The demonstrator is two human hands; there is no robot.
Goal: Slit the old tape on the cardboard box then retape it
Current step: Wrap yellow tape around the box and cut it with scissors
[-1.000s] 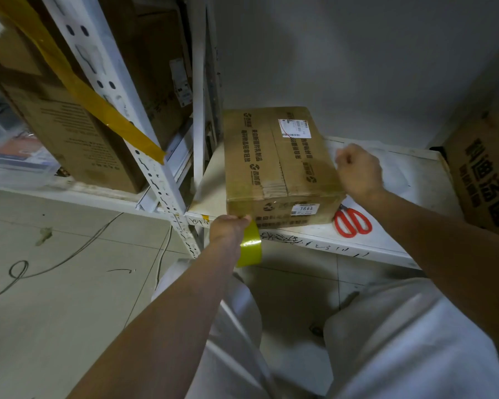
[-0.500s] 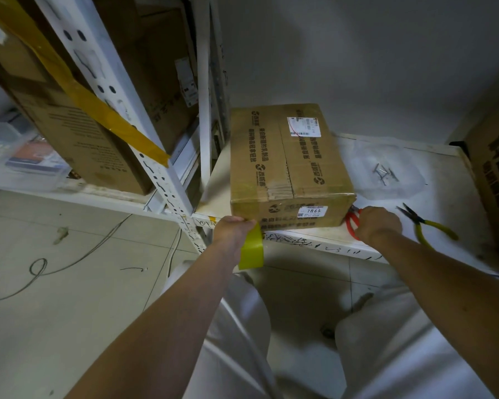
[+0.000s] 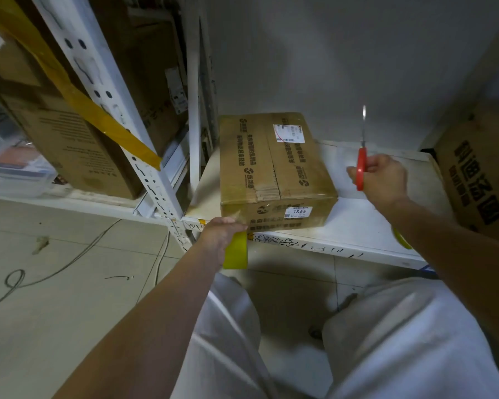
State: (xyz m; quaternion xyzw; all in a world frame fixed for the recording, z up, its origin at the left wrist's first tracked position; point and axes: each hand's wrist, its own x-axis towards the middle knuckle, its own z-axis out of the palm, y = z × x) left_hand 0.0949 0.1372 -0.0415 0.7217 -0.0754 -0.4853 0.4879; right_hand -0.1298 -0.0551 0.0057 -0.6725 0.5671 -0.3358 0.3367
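Our cardboard box (image 3: 274, 168) sits on the white shelf (image 3: 355, 226), its near face at the shelf's front edge and its left side close to the white upright post (image 3: 193, 110); the top flaps are closed, glossy tape runs over the near end of the top and down the front face, a shipping label (image 3: 288, 133) lies on the far right of the top, and a small sticker reading 7863 (image 3: 298, 211) is on the front face; our left hand (image 3: 221, 233) is at the lower left front corner of the box, its fingers curled round a yellow tape roll (image 3: 236, 250) that hangs just below the shelf edge; the strip between roll and box is too blurred to trace; our right hand (image 3: 382, 178) is raised above the shelf to the right of the box, apart from it, its fingers closed round the red handles of the scissors (image 3: 361, 165), whose blades point straight up and look closed; a brown carton (image 3: 478, 174) with large dark printing stands at the far right of the shelf; more cartons (image 3: 69, 145) fill the rack on the left, one crossed by a diagonal yellow band; grey cables (image 3: 41, 279) trail over the tiled floor below.
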